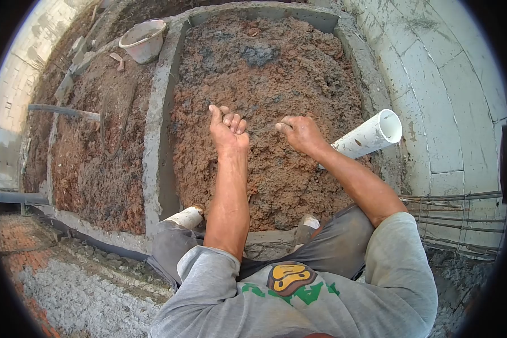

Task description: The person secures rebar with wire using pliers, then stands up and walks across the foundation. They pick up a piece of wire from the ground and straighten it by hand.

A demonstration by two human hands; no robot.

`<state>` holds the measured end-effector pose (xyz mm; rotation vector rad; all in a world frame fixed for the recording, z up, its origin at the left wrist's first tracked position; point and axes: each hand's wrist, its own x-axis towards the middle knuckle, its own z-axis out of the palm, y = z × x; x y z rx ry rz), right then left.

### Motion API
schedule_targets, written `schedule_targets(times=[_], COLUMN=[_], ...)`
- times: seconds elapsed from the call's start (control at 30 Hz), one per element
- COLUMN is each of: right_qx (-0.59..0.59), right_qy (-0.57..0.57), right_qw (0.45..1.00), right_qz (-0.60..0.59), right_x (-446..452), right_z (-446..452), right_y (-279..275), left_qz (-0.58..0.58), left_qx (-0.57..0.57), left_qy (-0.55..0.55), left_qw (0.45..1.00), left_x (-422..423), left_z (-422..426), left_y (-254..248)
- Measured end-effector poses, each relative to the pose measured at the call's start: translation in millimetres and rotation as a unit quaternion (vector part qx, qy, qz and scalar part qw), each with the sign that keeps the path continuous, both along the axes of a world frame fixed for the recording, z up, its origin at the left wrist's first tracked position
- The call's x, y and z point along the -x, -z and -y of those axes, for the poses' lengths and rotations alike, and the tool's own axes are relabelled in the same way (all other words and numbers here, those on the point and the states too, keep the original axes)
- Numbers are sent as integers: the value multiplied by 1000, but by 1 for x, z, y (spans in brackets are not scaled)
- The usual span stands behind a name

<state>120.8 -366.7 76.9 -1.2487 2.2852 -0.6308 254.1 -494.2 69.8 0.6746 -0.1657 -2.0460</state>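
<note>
Above the rough reddish-brown soil, both bare hands are raised in front of the body. My left hand is turned palm up with its fingers curled in. A short gap to its right, my right hand is closed, its thumb and forefinger pressed together and pointing left. Whatever either hand holds, if anything, is too small or thin to make out. The hands do not touch each other. Just beyond my right wrist, a white plastic pipe sticks up at a slant.
Concrete beams frame the soil. A dirty bucket stands at the upper left, near a grey pipe and a looped hose. A block wall rises on the right, with metal bars below. Another white pipe lies by the left knee.
</note>
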Motion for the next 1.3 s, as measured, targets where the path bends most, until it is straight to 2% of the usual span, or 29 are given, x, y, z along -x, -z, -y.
schedule_targets(times=[0.03, 0.07, 0.13, 0.17, 0.23, 0.27, 0.33, 0.37, 0.4, 0.47, 0.5, 0.53, 0.6, 0.63, 0.7, 0.77, 0.83, 0.87, 0.9, 0.93, 1.03, 1.07, 1.1, 1.17, 1.2, 1.23, 1.3], right_qx=[-51, -51, -97, -96, -137, -136, -41, 22, 22, 168, 204, 207, 191, 197, 12, -105, -204, -195, -215, -227, -166, -131, -130, -5, -5, 79, 219], right_qy=[-43, -43, -202, -204, -331, -334, -370, -357, -356, -265, -220, -215, -21, -16, 82, 39, -61, -112, -188, -233, -331, -377, -377, -399, -399, -366, -286], right_qw=[998, 998, 973, 973, 920, 918, 914, 919, 920, 948, 954, 954, 980, 980, 994, 986, 964, 962, 935, 902, 881, 864, 865, 890, 891, 917, 933], right_qz=[6, 7, 49, 52, 162, 165, 163, 165, 164, 46, 23, 15, 43, 35, 70, 123, 159, 157, 210, 282, 293, 306, 304, 219, 216, 137, 14], right_x=[-10, -17, -32, -40, -57, -58, -59, -56, -53, -46, -38, -28, -8, 0, 17, 18, 5, -4, -14, -19, -36, -40, -41, -42, -39, -37, -34], right_z=[-2, -2, -1, -2, -2, -1, 1, 1, 3, 6, 8, 11, 14, 13, 15, 17, 14, 10, 8, 7, 10, 11, 10, 8, 6, 4, 2], right_y=[-13, -9, -5, -4, -32, -37, -42, -40, -40, -40, -40, -40, -38, -32, -14, -6, -2, 11, -7, -17, -44, -51, -60, -74, -74, -72, -66], left_qz=[-1, 21, 47, 48, 44, 48, 5, -18, -19, -18, -28, -34, -40, -68, -77, -47, -32, -22, 0, -32, -57, -38, -21, 10, 43, 30, 21], left_qx=[0, 30, 60, 56, 54, 54, 21, 6, 7, -24, -45, -41, -60, -42, -11, 39, 55, 67, 60, 63, 70, 38, 7, 1, -8, -3, -1], left_qy=[0, 5, 10, 23, 50, 47, 53, 43, 44, 6, 0, 6, 2, 13, 35, 42, 49, 45, 23, 29, 45, 34, 24, 15, 3, 8, -1], left_qw=[1000, 999, 997, 997, 996, 996, 998, 999, 999, 1000, 999, 999, 997, 997, 996, 997, 997, 996, 998, 997, 995, 998, 999, 1000, 999, 1000, 1000], left_x=[-2, -5, -7, -9, -10, -11, -13, -13, -14, -12, -12, -9, -2, 1, 6, 8, 2, 0, -3, -9, -17, -15, -13, -6, -4, -6, -4], left_z=[1, 4, 5, 6, 7, 7, 10, 12, 14, 16, 14, 11, 6, 4, -1, -6, 1, 6, 8, 15, 24, 23, 21, 17, 16, 20, 24], left_y=[-2, -4, -4, -3, 5, 14, 26, 31, 34, 40, 40, 40, 36, 30, 15, -2, 0, 2, -1, 4, 20, 26, 28, 31, 32, 38, 39])
